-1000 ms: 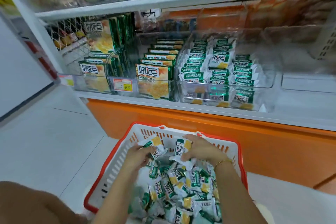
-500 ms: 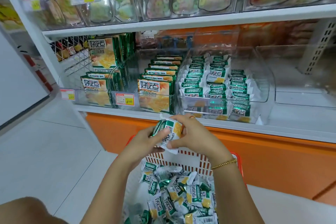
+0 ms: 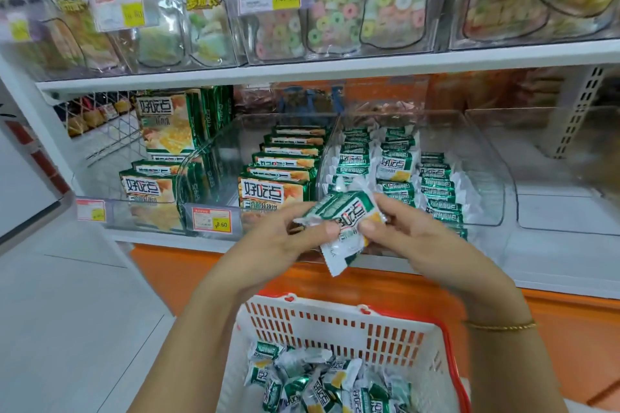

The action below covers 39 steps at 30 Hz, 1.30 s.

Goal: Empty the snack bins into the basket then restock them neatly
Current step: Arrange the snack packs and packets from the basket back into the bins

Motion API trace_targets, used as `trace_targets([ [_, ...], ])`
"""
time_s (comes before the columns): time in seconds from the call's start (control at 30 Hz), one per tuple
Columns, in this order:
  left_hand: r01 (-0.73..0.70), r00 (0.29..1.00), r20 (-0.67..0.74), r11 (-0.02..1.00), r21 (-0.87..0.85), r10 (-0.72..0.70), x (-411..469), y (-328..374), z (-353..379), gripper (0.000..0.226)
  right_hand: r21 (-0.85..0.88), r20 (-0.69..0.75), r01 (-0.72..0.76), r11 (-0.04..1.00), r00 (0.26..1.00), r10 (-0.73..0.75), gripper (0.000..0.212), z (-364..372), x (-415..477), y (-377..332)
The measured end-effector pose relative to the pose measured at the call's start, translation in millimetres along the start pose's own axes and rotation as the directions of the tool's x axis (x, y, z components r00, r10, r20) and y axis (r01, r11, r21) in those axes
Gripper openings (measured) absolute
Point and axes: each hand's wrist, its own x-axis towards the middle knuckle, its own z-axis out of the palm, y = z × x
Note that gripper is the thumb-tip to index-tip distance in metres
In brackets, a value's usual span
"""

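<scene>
A few snack packs [image 3: 342,223] are pinched between the left hand [image 3: 285,241] and right hand [image 3: 412,238], above the basket [image 3: 339,329] and just before the clear bin [image 3: 476,174].

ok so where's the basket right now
In the head view the basket is at bottom centre, directly below the left hand and right hand, in front of the orange shelf base; loose snack packets lie in it.

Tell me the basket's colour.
White basket with a red rim, seen in the head view.
</scene>
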Motion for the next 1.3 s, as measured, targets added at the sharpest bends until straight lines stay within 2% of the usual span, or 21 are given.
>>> trace_targets([
  [0.07,-0.013,1.000,0.004,1.000,0.010,0.013,17,10,1,0.052,-0.091,-0.013,-0.008,0.996,1.000,0.007,0.033,-18,9,-8],
  [0.13,-0.050,0.999,-0.009,0.998,0.040,0.050,38,20,4,0.029,-0.137,-0.038,-0.021,0.990,0.999,0.016,0.035,-35,20,-16],
  [0.2,-0.074,0.997,-0.034,0.995,0.064,0.076,62,26,8,0.011,-0.105,-0.082,-0.024,0.994,0.997,0.015,0.042,-52,32,-18],
  [0.27,-0.095,0.991,-0.081,0.986,0.136,0.106,86,29,15,0.023,-0.056,-0.131,-0.027,0.998,0.991,0.019,0.044,-69,44,-21],
  [0.33,-0.101,0.977,-0.150,0.950,0.295,0.150,106,30,24,0.042,-0.081,-0.202,-0.067,0.994,0.978,0.050,0.037,-87,55,-18],
  [0.4,-0.072,0.967,-0.165,0.835,0.546,0.191,121,25,32,0.055,-0.118,-0.301,-0.190,0.975,0.942,0.147,0.035,-106,66,-10],
  [0.43,-0.050,0.974,-0.133,0.744,0.666,0.184,126,20,35,0.059,-0.143,-0.333,-0.280,0.949,0.917,0.221,0.041,-114,72,-3],
  [0.47,-0.031,0.984,-0.094,0.664,0.747,0.152,129,15,38,0.061,-0.175,-0.350,-0.369,0.913,0.890,0.293,0.057,-118,76,2],
  [0.53,-0.010,0.997,-0.037,0.568,0.823,0.072,134,3,42,0.060,-0.203,-0.360,-0.494,0.846,0.841,0.404,0.102,-121,83,14],
  [0.57,-0.005,0.998,-0.032,0.539,0.842,0.059,135,0,43,0.058,-0.183,-0.367,-0.515,0.837,0.826,0.427,0.111,-121,85,22],
  [0.73,-0.006,0.997,-0.033,0.509,0.861,0.068,138,-4,44,0.053,-0.013,-0.447,-0.426,0.905,0.812,0.376,0.097,-118,95,45],
  [0.9,0.005,0.999,-0.028,0.534,0.846,0.033,138,-3,46,0.061,0.020,-0.503,-0.337,0.941,0.810,0.300,0.089,-111,93,46],
  [1.0,-0.032,0.998,-0.005,0.542,0.839,0.065,138,-1,48,0.064,-0.070,-0.546,-0.357,0.931,0.795,0.263,0.082,-109,90,49],
  [1.13,-0.063,0.998,0.048,0.511,0.857,0.042,142,-1,50,0.064,-0.311,-0.659,-0.484,0.818,0.730,0.181,0.084,-100,89,52],
  [1.23,-0.078,0.997,0.077,0.500,0.862,0.023,142,-1,50,0.065,-0.344,-0.618,-0.506,0.791,0.756,0.214,0.085,-95,89,51],
  [1.3,-0.082,0.997,0.076,0.522,0.849,0.032,142,-2,50,0.065,-0.302,-0.587,-0.517,0.801,0.763,0.271,0.085,-95,90,50],
])
